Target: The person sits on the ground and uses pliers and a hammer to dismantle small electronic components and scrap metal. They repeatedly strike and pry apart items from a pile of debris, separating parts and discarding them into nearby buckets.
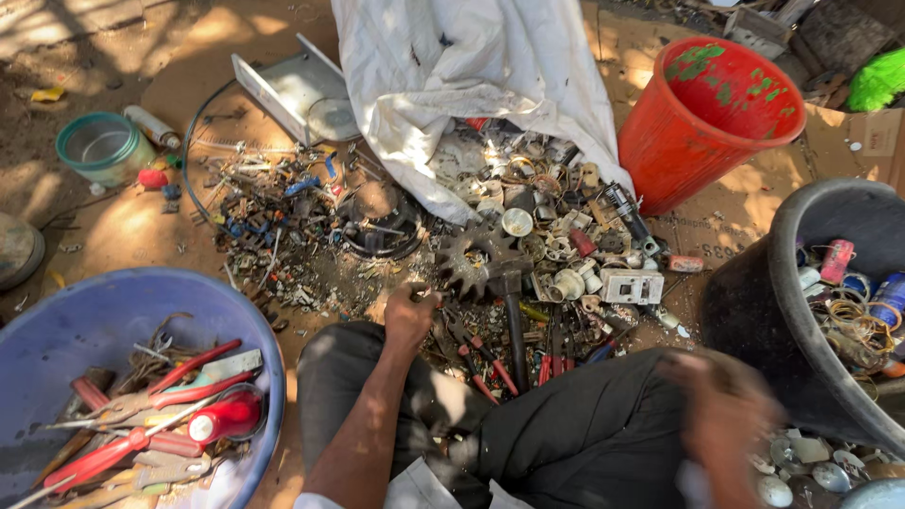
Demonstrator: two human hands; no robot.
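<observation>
Dirt ground: scrap pile (528,236) between red bucket (707,118), blue basin (123,311).

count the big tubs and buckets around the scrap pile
3: a blue basin of red-handled tools at lower left, a red bucket tipped at upper right, a black tub at right. More may sit outside the frame.

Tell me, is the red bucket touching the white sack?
Touching. In the head view, the lower left side of the tilted red bucket presses against the right edge of the white sack; no ground shows between them.
</observation>
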